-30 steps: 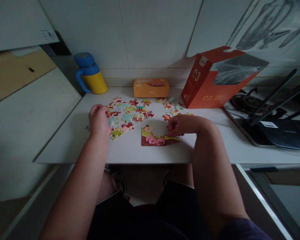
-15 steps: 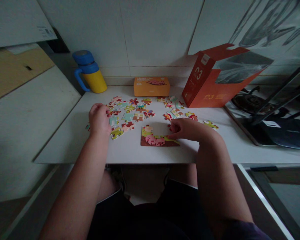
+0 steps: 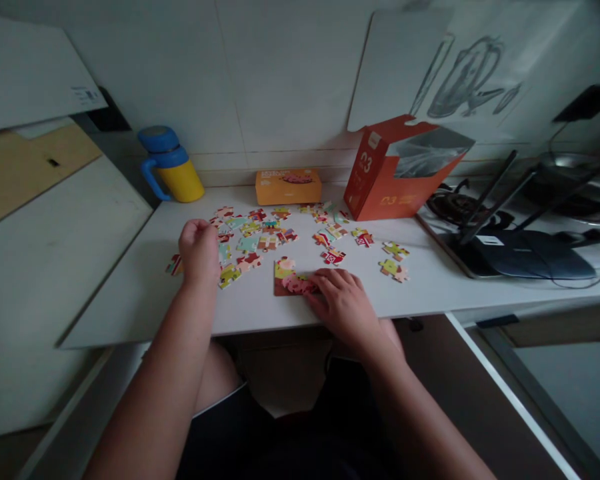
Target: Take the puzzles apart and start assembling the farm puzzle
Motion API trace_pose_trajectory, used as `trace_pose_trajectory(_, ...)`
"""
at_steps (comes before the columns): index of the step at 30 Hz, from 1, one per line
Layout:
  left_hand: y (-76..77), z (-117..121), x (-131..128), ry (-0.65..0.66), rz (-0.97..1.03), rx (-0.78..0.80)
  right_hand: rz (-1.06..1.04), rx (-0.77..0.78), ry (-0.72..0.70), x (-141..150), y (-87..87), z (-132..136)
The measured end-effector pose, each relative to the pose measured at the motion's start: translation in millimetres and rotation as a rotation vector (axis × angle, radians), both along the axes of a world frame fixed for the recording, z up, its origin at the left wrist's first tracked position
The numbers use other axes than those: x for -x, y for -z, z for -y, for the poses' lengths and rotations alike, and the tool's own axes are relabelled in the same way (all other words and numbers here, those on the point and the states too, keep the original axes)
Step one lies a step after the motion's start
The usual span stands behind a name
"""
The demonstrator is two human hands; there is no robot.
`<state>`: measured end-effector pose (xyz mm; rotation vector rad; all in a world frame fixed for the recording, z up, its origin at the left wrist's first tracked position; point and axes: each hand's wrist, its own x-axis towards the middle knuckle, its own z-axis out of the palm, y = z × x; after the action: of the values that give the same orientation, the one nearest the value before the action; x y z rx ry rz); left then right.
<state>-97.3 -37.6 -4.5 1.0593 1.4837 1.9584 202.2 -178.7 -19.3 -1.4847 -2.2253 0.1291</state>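
My left hand [image 3: 199,250] hovers at the left edge of the loose puzzle pieces [image 3: 250,243], its fingers curled together. Whatever is between those fingertips, if anything, is hidden. Near the front edge of the counter lies a small joined section of jigsaw puzzle [image 3: 294,285], showing a pink spotted shape on green and brown. My right hand [image 3: 343,300] is closed over its right end, fingers on the far side and thumb on the near side, covering that part. A red barn piece [image 3: 333,256] lies just beyond the right hand.
Behind the pieces stand an orange puzzle box [image 3: 289,187], a blue and yellow thermos jug [image 3: 175,167] and a tall open orange-red carton [image 3: 395,173]. Green pieces [image 3: 394,269] lie to the right. A black router [image 3: 525,253] and a stove burner [image 3: 460,203] border the right side.
My right hand has come left and down onto the joined section, uncovering the red barn piece and the green pieces. My left hand stays nearly in place. The view has shifted toward the right.
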Motion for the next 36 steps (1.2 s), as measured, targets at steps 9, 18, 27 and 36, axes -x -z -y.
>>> trace_pose_trajectory(9, -9.9, 100.0, -7.8, 0.1, -0.752, -0.128, -0.012, 0.01, -0.079, 3.0, -7.4, 11.5)
trace_pose_trajectory(18, 10.1, 130.6, 3.5, 0.084, -1.044, -0.023, 0.002, 0.017, -0.219, 11.1, -10.2, 8.1)
trace_pose_trajectory(27, 13.1, 135.3, -4.4, 0.089, -1.138, 0.11, -0.048, -0.008, -0.246, 8.6, -4.6, 2.4)
trace_pose_trajectory(36, 11.7, 136.9, -3.0, 0.058, -1.111, 0.086, -0.081, -0.028, -0.252, 9.7, -9.5, 4.7)
